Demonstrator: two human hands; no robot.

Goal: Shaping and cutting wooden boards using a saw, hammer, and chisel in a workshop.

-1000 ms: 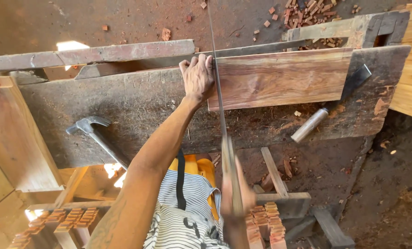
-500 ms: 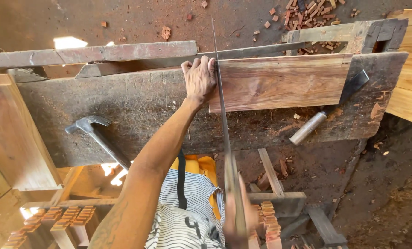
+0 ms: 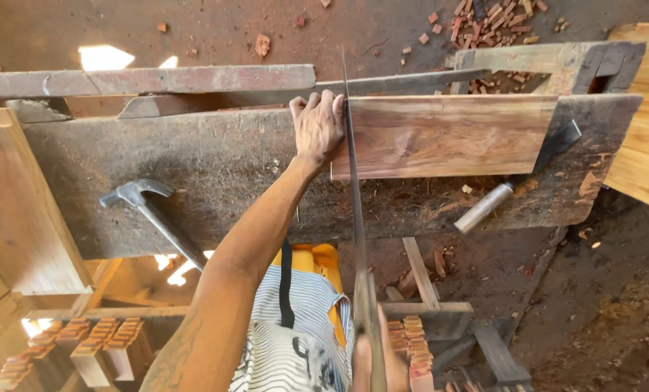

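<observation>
**benchwatcher:** What's moved since a second ago?

**me:** Not much, honestly. My left hand [image 3: 318, 127] stays flat on the near end of the reddish-brown rectangular wooden board [image 3: 448, 134], fingers hooked over its far edge, pressing it onto the dark, rough, dusty wooden desk [image 3: 194, 167]. The long thin steel saw blade [image 3: 353, 189] sits just beside those fingers, right at the board's end, same line as before. My right hand [image 3: 371, 356] is low in the picture, wrapped around the saw's handle, only partly in view. The view shifted a bit, the board didn't.

**benchwatcher:** So the cut's holding?

**me:** I'd say so: same line, board not sliding, so the sawing looks steady. How deep it's gone I can't tell. The grey steel claw hammer [image 3: 146, 207] and the small silvery metal cylinder [image 3: 484, 207] lie untouched on the desk.
</observation>
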